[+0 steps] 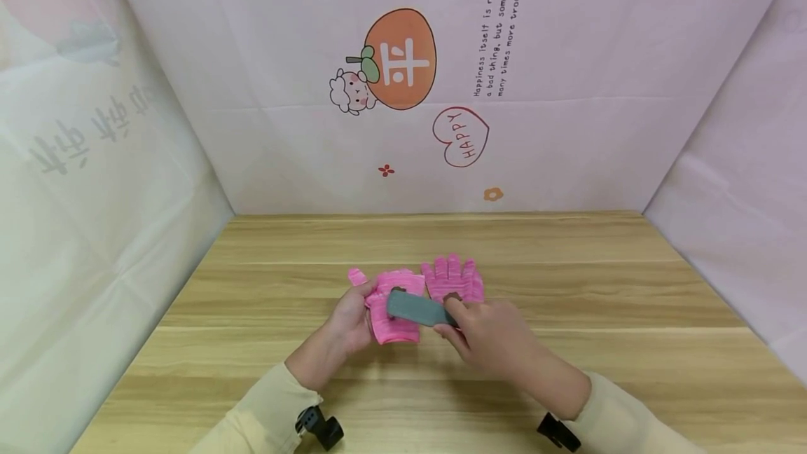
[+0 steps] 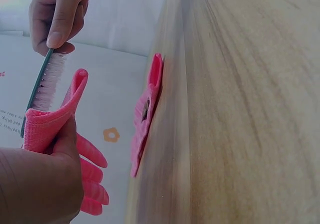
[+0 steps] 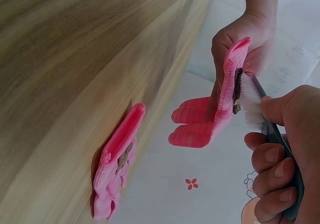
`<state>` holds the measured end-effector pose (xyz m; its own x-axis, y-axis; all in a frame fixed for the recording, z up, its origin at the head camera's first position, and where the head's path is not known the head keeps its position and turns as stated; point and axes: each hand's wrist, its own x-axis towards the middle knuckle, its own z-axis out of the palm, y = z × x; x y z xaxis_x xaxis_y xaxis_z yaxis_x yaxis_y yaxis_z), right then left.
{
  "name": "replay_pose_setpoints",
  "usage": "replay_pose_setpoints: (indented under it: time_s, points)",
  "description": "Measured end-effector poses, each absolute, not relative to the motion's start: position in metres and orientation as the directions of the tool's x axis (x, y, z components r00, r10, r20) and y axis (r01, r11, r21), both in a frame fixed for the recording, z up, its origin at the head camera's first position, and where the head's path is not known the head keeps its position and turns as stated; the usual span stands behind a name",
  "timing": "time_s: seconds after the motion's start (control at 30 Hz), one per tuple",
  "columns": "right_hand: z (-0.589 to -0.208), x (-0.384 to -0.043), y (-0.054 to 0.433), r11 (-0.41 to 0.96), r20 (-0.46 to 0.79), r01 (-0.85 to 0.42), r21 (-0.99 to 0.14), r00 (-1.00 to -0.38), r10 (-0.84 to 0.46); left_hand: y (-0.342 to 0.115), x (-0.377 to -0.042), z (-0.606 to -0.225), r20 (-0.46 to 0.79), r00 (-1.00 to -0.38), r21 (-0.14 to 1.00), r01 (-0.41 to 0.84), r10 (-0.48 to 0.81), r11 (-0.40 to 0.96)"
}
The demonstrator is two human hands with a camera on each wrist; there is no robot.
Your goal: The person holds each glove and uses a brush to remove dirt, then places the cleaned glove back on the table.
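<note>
Left hand (image 1: 353,317) pinches pink glove (image 1: 381,312), right hand (image 1: 498,338) grips brush (image 1: 416,308); dark patches (image 3: 237,86) on this and the other glove (image 1: 454,284), cleaning looks unfinished

Brown-marked pink glove (image 1: 380,310) sits in left hand (image 1: 349,319), white-bristled teal brush (image 1: 417,307) at its mark (image 3: 237,91); matching glove (image 1: 450,281) lies on table (image 1: 586,272).

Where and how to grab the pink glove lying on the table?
Probably by the cuff, pinching its rim from the near side: the glove lies flat, fingers pointing away, cuff gaping open, and that grip avoids the brown patch.
</note>
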<state>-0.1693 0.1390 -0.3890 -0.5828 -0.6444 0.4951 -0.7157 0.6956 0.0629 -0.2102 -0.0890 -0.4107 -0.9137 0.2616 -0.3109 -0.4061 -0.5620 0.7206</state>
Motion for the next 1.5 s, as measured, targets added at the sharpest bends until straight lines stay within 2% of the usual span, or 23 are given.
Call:
replay_pose_setpoints:
  time_s: [0.4, 0.6, 0.7, 0.97, 1.07, 1.5]
  points:
    - [-0.390, -0.166, 0.150, 0.697, 0.543, -0.712, 0.088, -0.552, -0.633, -0.090, -0.210, -0.409, -0.320, -0.908, 0.722, -0.418, 0.269, -0.552]
    - [-0.389, -0.165, 0.154, 0.714, 0.531, -0.698, 0.064, -0.582, -0.616, -0.091, -0.212, -0.410, -0.324, -0.911, 0.727, -0.412, 0.256, -0.549]
    - [-0.389, -0.165, 0.156, 0.715, 0.550, -0.696, 0.059, -0.576, -0.606, -0.091, -0.212, -0.410, -0.327, -0.912, 0.725, -0.410, 0.248, -0.554]
    - [-0.387, -0.167, 0.141, 0.646, 0.614, -0.755, 0.116, -0.456, -0.644, -0.090, -0.211, -0.410, -0.328, -0.910, 0.730, -0.415, 0.255, -0.543]
    - [-0.388, -0.168, 0.135, 0.621, 0.609, -0.774, 0.120, -0.437, -0.662, -0.090, -0.210, -0.408, -0.328, -0.909, 0.729, -0.417, 0.258, -0.543]
    - [-0.392, -0.170, 0.137, 0.671, 0.520, -0.733, 0.110, -0.533, -0.667, -0.092, -0.211, -0.411, -0.321, -0.909, 0.731, -0.416, 0.265, -0.541]
